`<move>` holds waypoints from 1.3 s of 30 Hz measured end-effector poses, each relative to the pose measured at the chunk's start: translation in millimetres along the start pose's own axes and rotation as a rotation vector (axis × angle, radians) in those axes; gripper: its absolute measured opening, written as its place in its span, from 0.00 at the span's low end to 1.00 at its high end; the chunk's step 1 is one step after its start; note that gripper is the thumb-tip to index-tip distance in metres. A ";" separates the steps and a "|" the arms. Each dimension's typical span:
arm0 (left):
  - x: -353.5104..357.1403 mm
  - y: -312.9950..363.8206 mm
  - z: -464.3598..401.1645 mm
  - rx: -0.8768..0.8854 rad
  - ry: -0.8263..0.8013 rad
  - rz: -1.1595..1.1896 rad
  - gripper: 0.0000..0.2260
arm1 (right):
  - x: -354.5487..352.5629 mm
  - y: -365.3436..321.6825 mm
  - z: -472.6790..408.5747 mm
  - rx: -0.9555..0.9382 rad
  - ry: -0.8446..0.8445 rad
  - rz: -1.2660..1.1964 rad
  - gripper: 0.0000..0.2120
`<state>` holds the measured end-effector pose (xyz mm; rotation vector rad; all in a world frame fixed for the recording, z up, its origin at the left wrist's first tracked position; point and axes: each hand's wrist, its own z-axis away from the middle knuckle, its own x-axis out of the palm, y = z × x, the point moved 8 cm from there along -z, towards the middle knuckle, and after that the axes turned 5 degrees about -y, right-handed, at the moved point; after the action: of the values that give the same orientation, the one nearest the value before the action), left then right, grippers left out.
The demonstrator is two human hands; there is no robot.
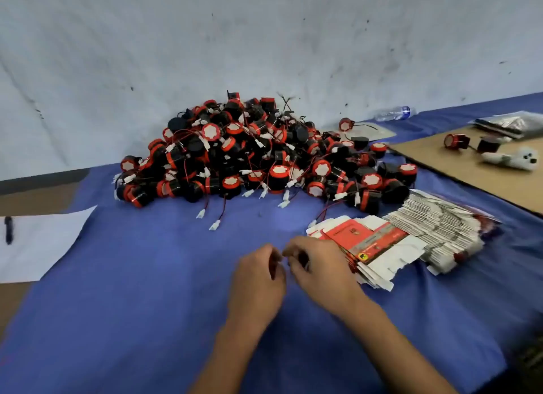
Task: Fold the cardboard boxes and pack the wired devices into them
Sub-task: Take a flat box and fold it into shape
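1. Here, nearest me, both my bare forearms reach forward over the blue cloth-covered table [147, 320], and my hands meet at its middle.
2. My left hand [258, 279] is knuckles-up, fingers curled inward toward the right one; I cannot tell whether it holds anything.
3. My right hand [317, 264] is turned in the same way, fingertips bent and almost touching the left's; something small and dark may sit between them, but the blur hides it.
4. Just beside my right hand lies the fanned stack of flat red-and-white cardboard boxes [388, 246], unfolded, trailing off to the right.
5. At the left edge a white sheet of paper [38, 246] carries a dark pen [8, 229].
6. Beyond, the big heap of black-and-red round wired devices [264, 155] rests against the pale wall, white connectors spilling forward.
7. Far right, a brown board [470, 173] holds two more devices and a small white plush toy [511, 158]; a clear plastic bottle [395, 113] lies behind.
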<state>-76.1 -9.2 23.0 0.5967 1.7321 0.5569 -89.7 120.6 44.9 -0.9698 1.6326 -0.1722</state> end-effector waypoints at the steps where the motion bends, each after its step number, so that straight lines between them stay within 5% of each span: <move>1: 2.1 -2.6 -14.1 -0.016 0.034 -0.016 0.02 | 5.7 1.5 -16.5 -0.004 0.012 0.048 0.06; 4: 1.8 -15.1 -48.0 -0.122 0.120 -0.025 0.05 | 20.2 -4.1 -58.8 0.042 -0.054 0.207 0.07; 7: 14.0 -17.5 -75.6 -0.064 0.140 0.065 0.03 | 2.4 10.8 -75.6 0.056 0.093 0.342 0.07; 11: 52.7 15.8 -113.6 0.071 0.037 0.193 0.03 | -43.4 60.7 -65.3 0.374 0.267 0.420 0.12; 16: 98.8 49.4 -125.8 0.125 -0.023 0.271 0.07 | -55.9 108.2 -47.2 0.700 0.111 0.470 0.20; 25: 98.6 44.3 -119.0 0.132 0.123 0.095 0.09 | -64.1 134.0 -25.6 0.538 -0.404 0.387 0.52; 28: 102.0 43.5 -116.8 0.088 0.086 0.051 0.14 | -65.7 133.8 -33.9 0.504 -0.258 0.338 0.46; 32: 94.9 31.4 -109.9 -0.058 0.083 0.301 0.18 | -85.0 136.1 -37.4 0.452 0.061 0.239 0.21; 39: 70.4 26.8 -79.1 -0.160 0.205 0.655 0.08 | -88.9 91.7 -51.2 0.199 0.275 0.173 0.15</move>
<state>-164.8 52.3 6.5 1.0265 1.6411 1.2379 -180.8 219.5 74.1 -0.6705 1.9008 -0.3553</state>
